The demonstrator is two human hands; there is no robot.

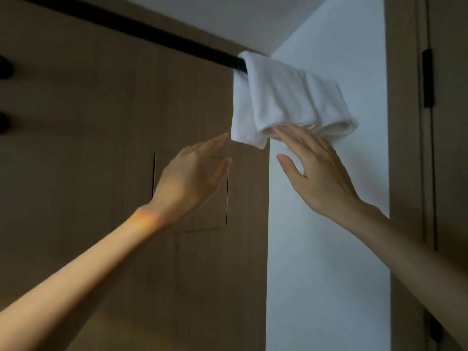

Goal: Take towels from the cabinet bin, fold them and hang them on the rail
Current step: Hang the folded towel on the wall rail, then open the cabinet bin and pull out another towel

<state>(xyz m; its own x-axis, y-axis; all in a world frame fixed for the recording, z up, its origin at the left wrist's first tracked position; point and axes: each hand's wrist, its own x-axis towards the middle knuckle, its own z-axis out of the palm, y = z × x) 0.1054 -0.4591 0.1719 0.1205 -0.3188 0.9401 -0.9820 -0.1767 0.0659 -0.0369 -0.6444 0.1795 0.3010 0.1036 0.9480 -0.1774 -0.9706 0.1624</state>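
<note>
From the head view, a white folded towel [278, 97] hangs over the black rail [152, 31], at the rail's far right end where it meets the white wall [329, 249]. Both arms reach up toward it. The right hand [321, 173] is spread flat, grasping nothing, its straight fingertips touching the towel's lower folded edge. The left hand [192, 178] is also loose and holds nothing; its forefinger points at the towel's bottom left corner, so close I can't tell whether they touch. Behind the left hand is a brown wood panel [76, 148], with two dark knobs [3, 67] at the left edge.
</note>
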